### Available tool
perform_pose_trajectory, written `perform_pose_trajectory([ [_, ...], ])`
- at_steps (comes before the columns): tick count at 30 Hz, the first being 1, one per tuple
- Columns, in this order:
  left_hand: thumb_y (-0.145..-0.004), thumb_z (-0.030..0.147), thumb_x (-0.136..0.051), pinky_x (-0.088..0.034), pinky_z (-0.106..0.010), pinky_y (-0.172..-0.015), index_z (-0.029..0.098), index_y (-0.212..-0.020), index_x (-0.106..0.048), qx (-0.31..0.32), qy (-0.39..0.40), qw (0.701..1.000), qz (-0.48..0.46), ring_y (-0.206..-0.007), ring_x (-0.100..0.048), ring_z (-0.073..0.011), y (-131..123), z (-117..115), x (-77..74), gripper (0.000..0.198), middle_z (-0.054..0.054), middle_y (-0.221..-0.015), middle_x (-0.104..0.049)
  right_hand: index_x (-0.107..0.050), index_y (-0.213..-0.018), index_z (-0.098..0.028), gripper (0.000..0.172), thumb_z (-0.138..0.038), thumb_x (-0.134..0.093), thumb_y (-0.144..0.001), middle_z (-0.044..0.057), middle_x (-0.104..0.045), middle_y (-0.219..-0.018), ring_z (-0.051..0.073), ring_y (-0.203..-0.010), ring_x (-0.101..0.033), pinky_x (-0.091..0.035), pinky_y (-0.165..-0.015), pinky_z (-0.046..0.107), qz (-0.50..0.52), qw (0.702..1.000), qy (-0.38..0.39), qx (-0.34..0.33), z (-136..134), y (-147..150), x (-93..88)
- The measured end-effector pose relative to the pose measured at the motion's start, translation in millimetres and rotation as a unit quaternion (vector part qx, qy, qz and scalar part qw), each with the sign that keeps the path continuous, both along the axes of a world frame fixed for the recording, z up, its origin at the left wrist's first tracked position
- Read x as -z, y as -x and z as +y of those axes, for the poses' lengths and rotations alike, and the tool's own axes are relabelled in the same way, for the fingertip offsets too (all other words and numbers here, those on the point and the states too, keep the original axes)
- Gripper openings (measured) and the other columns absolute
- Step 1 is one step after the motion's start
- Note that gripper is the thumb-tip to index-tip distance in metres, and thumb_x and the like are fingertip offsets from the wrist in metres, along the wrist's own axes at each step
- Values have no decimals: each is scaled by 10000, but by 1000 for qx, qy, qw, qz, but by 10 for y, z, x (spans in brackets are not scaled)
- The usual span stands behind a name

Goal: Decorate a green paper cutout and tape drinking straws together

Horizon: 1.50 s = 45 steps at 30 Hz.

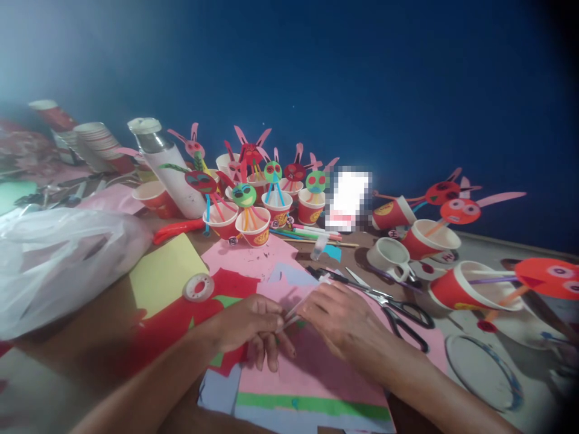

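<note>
A thin, pale, see-through strip [296, 307] stretches between my two hands above the pink paper [312, 367]. One end is pinched between the thumb and fingers of my left hand [256, 328], whose other fingers hang loosely below. My right hand [339, 316] grips the strip farther up, its fingers bent over it. Whether it is tape or a straw, I cannot tell. Black-handled scissors [393, 307] lie just right of my right hand. Left of my left hand, a roll of tape [199, 287] rests on yellow [165, 271] and red paper [181, 328].
Red paper cups [253, 232] bearing paper animal heads stand in a group at the back. More cups [429, 238] sit or lean at right, near a white mug [389, 258]. A plastic bag [67, 259] and a tall flask [174, 172] occupy the left. Markers [312, 232] lie centrally.
</note>
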<state>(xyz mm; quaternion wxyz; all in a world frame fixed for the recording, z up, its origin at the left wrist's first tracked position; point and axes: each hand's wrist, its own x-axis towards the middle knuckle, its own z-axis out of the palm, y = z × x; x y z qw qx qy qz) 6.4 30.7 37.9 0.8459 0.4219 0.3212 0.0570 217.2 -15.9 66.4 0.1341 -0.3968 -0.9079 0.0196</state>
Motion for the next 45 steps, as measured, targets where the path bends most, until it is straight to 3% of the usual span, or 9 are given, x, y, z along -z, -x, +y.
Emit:
perform_pose_trajectory([
  [4, -772, 367, -665, -380, -153, -306, 118, -752, -572, -43, -28, 999, -16, -385, -595, -117, -6, -5, 8, 267, -111, -689, -726, -590, -914, -175, 121, -82, -536, -858, 44, -658, -823, 202, -754, -556, -392, -723, 342, 46, 996, -61, 46, -2, -20, -31],
  [8, -773, 421, -659, -396, -150, -342, 135, -771, -548, -130, -64, 989, -35, -395, -593, -98, -42, -15, -30, 307, -67, -695, -716, -540, -1125, -163, 243, -159, -552, -882, 105, -647, -1034, 226, -960, -578, -431, -835, 350, 221, 960, -126, 115, 13, -104, -158],
  [14, -805, 437, -629, -338, -145, -322, 143, -855, -576, -212, -132, 968, -11, -410, -600, -99, -99, -90, -68, 303, -53, -744, -713, -649, -891, -200, 208, -328, -489, -929, 6, -647, -763, 139, -679, -583, -448, -599, 230, 401, 856, 261, 196, 34, 10, -47],
  [16, -820, 427, -612, -352, -148, -343, 140, -844, -591, -207, -147, 967, -4, -422, -601, -95, -125, -124, -65, 288, -42, -724, -704, -653, -977, -190, 210, -350, -540, -900, 25, -673, -865, 151, -765, -611, -471, -674, 239, 455, 810, 322, 185, 44, 103, 48],
  [19, -821, 442, -599, -398, -172, -403, 135, -843, -606, -184, -166, 969, 17, -434, -598, -108, -174, -172, -34, 308, -27, -611, -673, -646, -867, -159, 250, -392, -559, -879, 0, -615, -701, 131, -629, -579, -452, -594, 236, 501, 771, 361, 159, 67, 198, 151],
  [24, -822, 497, -557, -390, -194, -411, 126, -841, -619, -156, -171, 971, 58, -410, -571, -129, -215, -226, 89, 377, -24, -481, -624, -603, -624, -148, 276, -318, -586, -841, -17, -537, -598, 114, -570, -492, -381, -548, 232, 502, 774, 333, 196, 117, 200, 217],
  [36, -849, 432, -538, -394, -178, -405, 108, -797, -646, -122, -134, 982, 50, -406, -575, -120, -216, -205, 92, 345, -54, -493, -641, -524, -582, -165, 294, -295, -561, -844, -47, -464, -557, 98, -552, -434, -350, -546, 223, 502, 768, 342, 202, 130, 194, 264],
  [42, -851, 366, -548, -429, -187, -369, 107, -925, -631, -118, -3, 992, -39, -473, -656, -158, -195, -156, 58, 282, -143, -839, -727, -534, -599, -170, 290, -289, -528, -864, -32, -547, -568, 105, -554, -508, -400, -562, 218, 506, 752, 376, 191, 141, 182, 291],
  [45, -853, 373, -545, -434, -185, -362, 100, -932, -618, -110, 23, 993, -41, -466, -658, -164, -189, -148, 59, 294, -154, -819, -728, -521, -575, -173, 297, -270, -537, -855, -38, -543, -545, 98, -531, -503, -397, -553, 211, 505, 750, 385, 187, 139, 184, 291],
])
